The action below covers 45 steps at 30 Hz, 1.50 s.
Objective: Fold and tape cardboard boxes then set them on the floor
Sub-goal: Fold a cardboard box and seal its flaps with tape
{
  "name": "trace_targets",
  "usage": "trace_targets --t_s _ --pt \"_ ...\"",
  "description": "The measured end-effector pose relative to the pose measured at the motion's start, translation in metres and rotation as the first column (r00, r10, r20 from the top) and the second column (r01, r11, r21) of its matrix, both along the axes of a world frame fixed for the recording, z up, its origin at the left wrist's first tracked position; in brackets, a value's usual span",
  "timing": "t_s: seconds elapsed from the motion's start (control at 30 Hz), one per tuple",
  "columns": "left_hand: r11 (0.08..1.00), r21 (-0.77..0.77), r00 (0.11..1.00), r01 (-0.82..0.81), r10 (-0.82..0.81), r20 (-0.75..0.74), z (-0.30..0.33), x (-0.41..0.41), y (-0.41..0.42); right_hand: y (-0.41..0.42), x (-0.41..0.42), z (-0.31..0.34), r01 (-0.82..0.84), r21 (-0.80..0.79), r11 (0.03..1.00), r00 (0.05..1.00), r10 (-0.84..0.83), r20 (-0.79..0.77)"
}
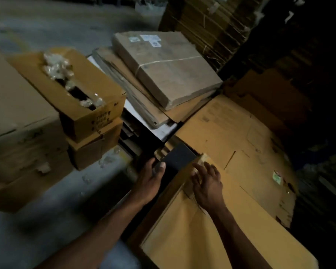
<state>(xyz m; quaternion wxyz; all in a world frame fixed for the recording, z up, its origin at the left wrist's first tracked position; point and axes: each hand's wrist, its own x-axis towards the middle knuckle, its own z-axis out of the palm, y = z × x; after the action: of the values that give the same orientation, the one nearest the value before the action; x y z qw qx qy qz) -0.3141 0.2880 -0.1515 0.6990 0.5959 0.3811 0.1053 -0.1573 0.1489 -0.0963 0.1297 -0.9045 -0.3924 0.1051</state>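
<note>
Box [202, 230] under right hand [208, 183]; left hand [151, 179] grips its corner.

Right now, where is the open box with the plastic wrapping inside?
In the head view, the open box sits at the left, stacked on a smaller box, beside the flattened cardboard pile.

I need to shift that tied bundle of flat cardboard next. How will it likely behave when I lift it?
The tied bundle of flat cardboard looks thick and many-layered, so probably heavy and fairly stiff. A single string crosses it, so sheets may slide or fan out. It overhangs the loose cardboard sheets beneath, so it may tip.
</note>
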Motion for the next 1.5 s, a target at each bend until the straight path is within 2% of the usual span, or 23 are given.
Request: trace_targets --t_s 0.13,0.23,0.33,0.4,0.43,0.5,0.57,0.63,0.73,0.83,0.93,1.0,1.07,1.13,1.23,1.3,1.4,1.43,1.5 --pt "0.991 -0.124 0.999 0.054 -0.054 0.003 -0.021 0.026 -0.011 0.002 0.007 -0.008 -0.007 -0.059 0.998 0.999 0.010 0.045" --pt "0.954 -0.129 0.947 0.271 -0.288 -0.145 -0.051 0.037 -0.026 0.006 0.004 -0.005 0.002 -0.075 0.997 1.000 -0.001 0.021" --pt "0.946 -0.044 0.876 0.320 -0.314 -0.366 -0.083 0.035 -0.031 0.003 0.006 -0.006 0.002 -0.082 0.997 1.000 -0.002 0.003" --pt "0.925 0.125 0.829 0.359 -0.255 -0.498 -0.100 0.026 -0.025 -0.003 0.009 -0.008 -0.022 -0.064 0.998 1.000 0.023 0.010" --pt "0.907 0.199 0.825 0.371 -0.224 -0.518 -0.102 0.020 -0.021 -0.007 0.010 -0.009 -0.027 -0.036 0.999 1.000 0.028 0.014" --pt "0.922 0.243 0.880 0.302 -0.172 -0.442 -0.094 0.012 -0.016 -0.019 0.008 -0.008 -0.001 0.027 1.000 1.000 0.001 -0.002" --pt "0.949 0.224 0.943 0.222 -0.151 -0.296 -0.068 0.013 -0.011 -0.038 0.009 -0.006 0.031 0.068 0.997 0.999 -0.031 -0.009" --pt "0.925 0.331 0.974 0.184 -0.127 -0.187 -0.035 0.020 -0.008 -0.063 0.013 -0.005 0.056 0.075 0.996 0.998 -0.057 0.008" --pt "0.765 0.624 0.987 0.158 -0.141 -0.077 0.022 0.035 -0.023 -0.115 0.014 0.002 0.108 0.106 0.988 0.994 -0.109 0.010" --pt "0.541 0.806 0.948 0.239 -0.309 -0.074 0.067 0.046 -0.069 -0.184 0.015 0.020 0.198 0.103 0.975 0.980 -0.200 0.009" --pt "0.355 0.866 0.848 0.353 -0.513 -0.135 0.089 0.049 -0.150 -0.263 0.028 0.042 0.304 0.021 0.952 0.953 -0.304 -0.009" --pt "0.254 0.896 0.791 0.365 -0.592 -0.154 0.084 0.041 -0.214 -0.316 0.049 0.047 0.368 -0.062 0.928 0.928 -0.363 0.079" --pt "0.137 0.919 0.763 0.369 -0.610 -0.215 0.070 0.025 -0.275 -0.371 0.072 0.043 0.435 -0.103 0.894 0.896 -0.419 0.147" --pt "0.060 0.919 0.772 0.390 -0.566 -0.290 0.055 0.008 -0.323 -0.417 0.091 0.032 0.486 -0.031 0.873 0.871 -0.482 0.092" --pt "0.100 0.896 0.822 0.433 -0.452 -0.346 0.036 -0.004 -0.368 -0.458 0.117 0.010 0.453 0.104 0.885 0.890 -0.455 -0.009" --pt "0.087 0.872 0.815 0.481 -0.412 -0.408 0.028 -0.007 -0.388 -0.463 0.132 0.007 0.429 0.177 0.886 0.903 -0.417 -0.099" --pt "0.066 0.834 0.804 0.548 -0.316 -0.504 0.021 -0.018 -0.415 -0.451 0.137 0.015 0.441 0.156 0.884 0.880 -0.392 -0.269" --pt "0.100 0.815 0.807 0.571 -0.253 -0.534 0.021 -0.023 -0.420 -0.447 0.139 0.015 0.436 0.130 0.891 0.872 -0.382 -0.306" --pt "0.300 0.774 0.824 0.558 -0.093 -0.558 0.023 -0.032 -0.423 -0.445 0.142 0.011 0.434 0.143 0.889 0.871 -0.374 -0.317"
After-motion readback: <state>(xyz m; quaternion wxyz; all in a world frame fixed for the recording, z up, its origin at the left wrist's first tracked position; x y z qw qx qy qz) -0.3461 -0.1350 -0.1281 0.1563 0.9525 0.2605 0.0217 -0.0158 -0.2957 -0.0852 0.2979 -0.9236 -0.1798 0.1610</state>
